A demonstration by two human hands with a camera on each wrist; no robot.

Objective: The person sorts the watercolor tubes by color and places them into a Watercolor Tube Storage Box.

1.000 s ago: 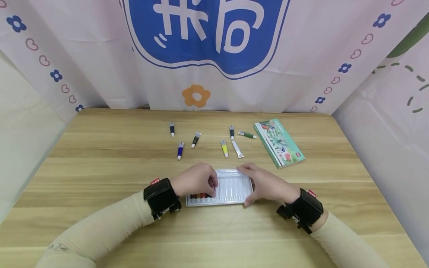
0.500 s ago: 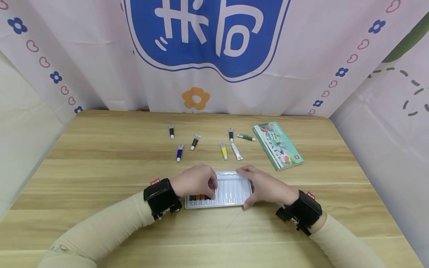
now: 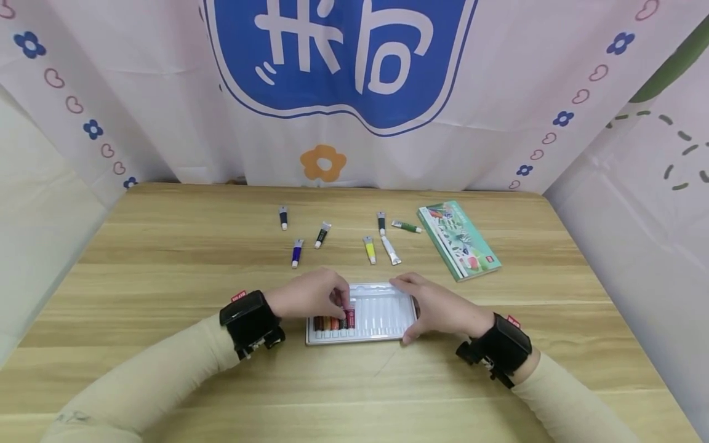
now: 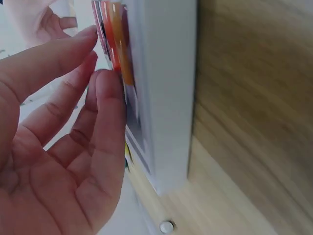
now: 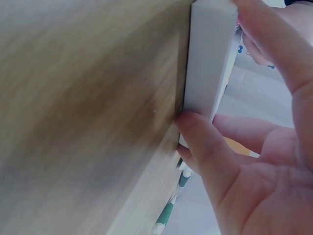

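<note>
Paint tubes point(image 3: 335, 323) in tray point(image 3: 384, 315), partly behind left grip point(image 3: 316, 295)

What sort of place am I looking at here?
Probably an indoor tabletop work booth: a light-brown wood-grain table, a blue-and-white printed fabric backdrop, and a white plastic tray holding small coloured tubes.

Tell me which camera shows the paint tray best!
The head view, because it looks down on most of the paint tray. The left wrist view shows an outer side and some tubes; the right wrist view, mainly an outer side.
</note>
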